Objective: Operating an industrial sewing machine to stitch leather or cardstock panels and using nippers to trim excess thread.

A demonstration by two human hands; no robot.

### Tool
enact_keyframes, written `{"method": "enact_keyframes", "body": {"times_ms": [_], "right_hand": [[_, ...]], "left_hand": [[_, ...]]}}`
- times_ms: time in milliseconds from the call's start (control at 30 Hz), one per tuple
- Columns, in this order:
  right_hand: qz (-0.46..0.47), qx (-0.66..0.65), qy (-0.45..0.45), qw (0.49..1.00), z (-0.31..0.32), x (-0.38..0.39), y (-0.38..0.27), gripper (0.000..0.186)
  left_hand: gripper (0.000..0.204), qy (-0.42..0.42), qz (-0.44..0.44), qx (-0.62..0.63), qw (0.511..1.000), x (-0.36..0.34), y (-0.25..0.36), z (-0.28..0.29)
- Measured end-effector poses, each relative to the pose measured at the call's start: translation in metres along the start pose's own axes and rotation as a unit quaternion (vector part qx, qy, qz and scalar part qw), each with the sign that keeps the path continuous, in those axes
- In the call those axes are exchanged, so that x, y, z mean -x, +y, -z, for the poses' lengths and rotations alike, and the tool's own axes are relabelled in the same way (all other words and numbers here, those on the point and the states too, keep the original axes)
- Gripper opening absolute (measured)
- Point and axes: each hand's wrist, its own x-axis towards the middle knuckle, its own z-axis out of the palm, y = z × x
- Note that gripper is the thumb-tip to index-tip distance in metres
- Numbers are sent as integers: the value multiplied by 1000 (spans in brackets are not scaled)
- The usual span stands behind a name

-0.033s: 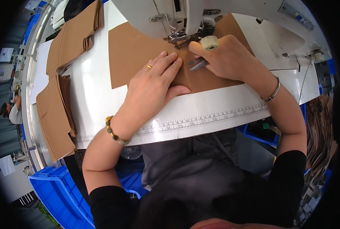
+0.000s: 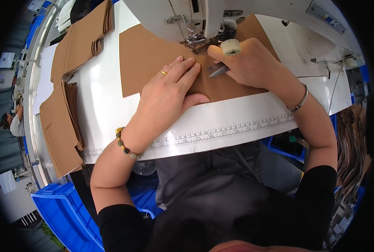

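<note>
A brown fabric piece [image 2: 138,54] with a lengthwise seam lies flat under the head of a white sewing machine [image 2: 220,17]. My left hand [image 2: 170,90] rests flat on it, fingers stretched toward the presser foot [image 2: 198,42] and thumb out at the fabric's near edge. To the right of the seam, my right hand [image 2: 250,63] is curled around a pair of thread snips [image 2: 219,70]. Their pointed blades stick out to the left, above the fabric; the grip is hidden in my palm. My right fingertips are close to the presser foot and a cream knob [image 2: 230,47].
Stacks of cut brown pieces [image 2: 60,122] lie along the table's left side. A printed ruler strip [image 2: 220,135] follows the near table edge. Blue bins [image 2: 65,210] stand below at the left. Brown material [image 2: 353,147] hangs at the right. Another person [image 2: 15,124] is far left.
</note>
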Motion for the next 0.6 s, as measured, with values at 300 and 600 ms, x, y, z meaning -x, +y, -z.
{"method": "enact_keyframes", "body": {"times_ms": [300,600], "right_hand": [[11,17,23,1000,-4,0,1,22],[10,29,34,999,-2,1,-3,19]], "left_hand": [[69,4,-3,-6,1000,-1,-2,0],[68,3,1,-7,1000,-2,-3,0]]}}
